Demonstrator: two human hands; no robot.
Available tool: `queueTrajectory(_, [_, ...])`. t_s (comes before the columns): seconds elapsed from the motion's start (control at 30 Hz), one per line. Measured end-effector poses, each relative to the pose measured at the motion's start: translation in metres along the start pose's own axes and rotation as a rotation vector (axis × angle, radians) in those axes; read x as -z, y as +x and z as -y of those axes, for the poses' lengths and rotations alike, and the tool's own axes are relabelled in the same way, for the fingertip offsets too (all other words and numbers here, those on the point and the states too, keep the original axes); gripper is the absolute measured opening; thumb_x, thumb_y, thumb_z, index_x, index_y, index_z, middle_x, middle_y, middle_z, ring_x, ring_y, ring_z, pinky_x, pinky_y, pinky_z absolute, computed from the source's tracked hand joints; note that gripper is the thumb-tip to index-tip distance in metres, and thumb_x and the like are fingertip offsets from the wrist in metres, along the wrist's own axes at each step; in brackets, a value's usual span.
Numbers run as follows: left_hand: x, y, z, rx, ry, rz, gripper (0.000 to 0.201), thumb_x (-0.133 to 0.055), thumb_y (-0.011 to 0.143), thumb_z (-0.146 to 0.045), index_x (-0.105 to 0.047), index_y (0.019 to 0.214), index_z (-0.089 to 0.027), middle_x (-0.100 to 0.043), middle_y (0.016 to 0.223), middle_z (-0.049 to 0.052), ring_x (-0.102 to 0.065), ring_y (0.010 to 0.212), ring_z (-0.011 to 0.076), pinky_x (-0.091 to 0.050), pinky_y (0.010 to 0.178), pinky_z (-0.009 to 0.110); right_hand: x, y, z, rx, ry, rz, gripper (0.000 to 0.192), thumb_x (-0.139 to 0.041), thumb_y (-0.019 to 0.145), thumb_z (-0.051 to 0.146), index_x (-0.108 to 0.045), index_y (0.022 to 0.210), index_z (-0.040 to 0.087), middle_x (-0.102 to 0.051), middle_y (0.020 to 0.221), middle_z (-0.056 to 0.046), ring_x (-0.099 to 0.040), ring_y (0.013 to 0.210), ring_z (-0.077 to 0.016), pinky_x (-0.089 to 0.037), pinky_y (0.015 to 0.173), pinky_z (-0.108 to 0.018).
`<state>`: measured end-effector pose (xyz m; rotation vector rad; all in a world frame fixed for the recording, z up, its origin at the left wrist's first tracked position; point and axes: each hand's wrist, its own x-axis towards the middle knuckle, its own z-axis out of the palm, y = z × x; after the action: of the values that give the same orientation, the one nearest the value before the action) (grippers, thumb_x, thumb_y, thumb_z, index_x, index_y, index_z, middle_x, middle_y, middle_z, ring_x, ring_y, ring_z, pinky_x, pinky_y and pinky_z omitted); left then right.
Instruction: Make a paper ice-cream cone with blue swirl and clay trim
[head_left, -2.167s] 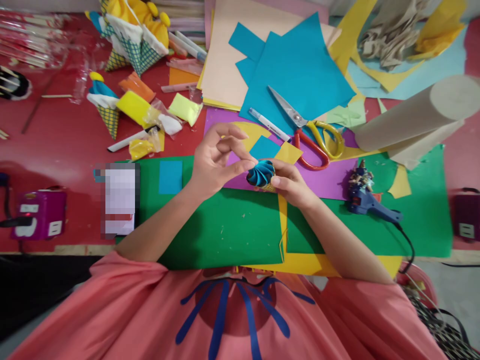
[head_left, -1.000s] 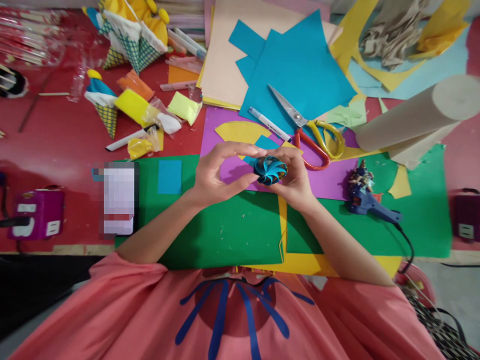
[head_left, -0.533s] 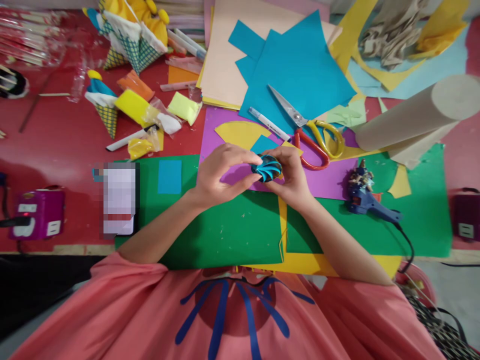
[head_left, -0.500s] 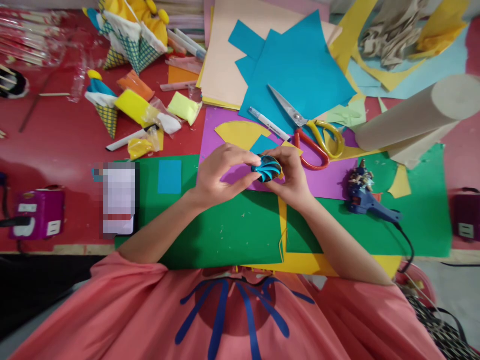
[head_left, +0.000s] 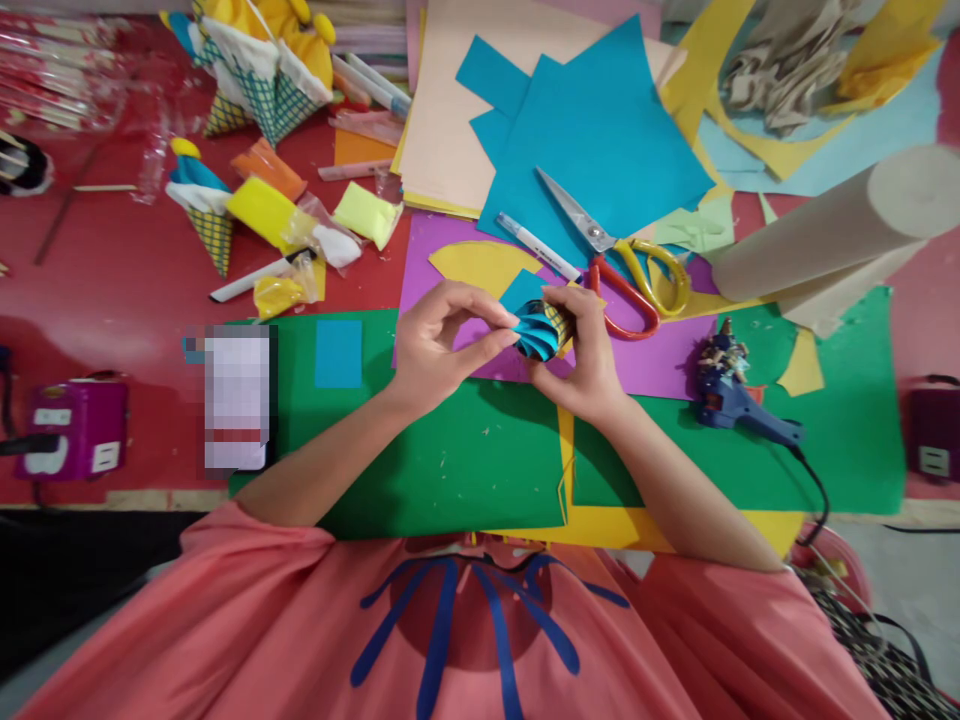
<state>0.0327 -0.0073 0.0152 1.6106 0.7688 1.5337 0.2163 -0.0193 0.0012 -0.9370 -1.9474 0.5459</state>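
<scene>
Head view showed the left hand (head_left: 431, 345) and right hand (head_left: 589, 355) pinching a pleated blue paper rosette (head_left: 541, 329) above the purple sheet (head_left: 660, 360).

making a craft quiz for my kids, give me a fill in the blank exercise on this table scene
1. Both hands hold a pleated paper piece coloured ____.
2. The scissors have one red handle and one ____ handle.
3. The blue glue gun lies beside the ____ hand.
4. The left hand is above a purple sheet and a ____ sheet.

Missing words: blue; yellow; right; green
</scene>
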Motion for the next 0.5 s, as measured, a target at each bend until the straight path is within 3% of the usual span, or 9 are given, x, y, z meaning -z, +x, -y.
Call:
queueTrajectory(0.13, [0.0024, 0.0024, 0.0004, 0.022, -0.058, -0.022, 0.027, -0.079, 0.074, -0.013, -0.064, 0.093, -0.024, -0.069, 0.081, -0.005, -0.071, 0.077, 0.0079, -0.060, 0.072, 0.021, 0.0027, 0.0028, 0.0013, 0.060, -0.073, 0.031, 0.059, -0.054, 0.081, 0.016, -0.038, 0.137, 0.024, -0.057, 0.124, -0.013, -0.057, 0.116, -0.0293, -0.051, 0.096, -0.052])
queueTrajectory(0.3, [0.0019, 0.0018, -0.0021, 0.069, -0.089, -0.040, 0.027, -0.080, 0.072, -0.013, -0.065, 0.090, -0.026, -0.070, 0.079, -0.006, -0.072, 0.076, 0.0095, -0.060, 0.071, 0.022, -0.0006, 0.0007, -0.0022, 0.100, -0.145, -0.070, 0.050, -0.055, 0.088, 0.017, -0.042, 0.136, 0.025, -0.059, 0.118, -0.012, -0.061, 0.110, -0.0266, -0.054, 0.091, -0.045])
queueTrajectory(0.5, [-0.0024, -0.0005, -0.0040, 0.105, -0.162, -0.034, 0.025, -0.080, 0.072, -0.014, -0.066, 0.090, -0.025, -0.069, 0.080, -0.006, -0.071, 0.077, 0.0085, -0.059, 0.073, 0.022, -0.0026, -0.0037, -0.0049, 0.102, -0.229, -0.105, 0.050, -0.053, 0.091, 0.021, -0.036, 0.138, 0.027, -0.058, 0.118, -0.012, -0.061, 0.109, -0.0283, -0.054, 0.090, -0.049])
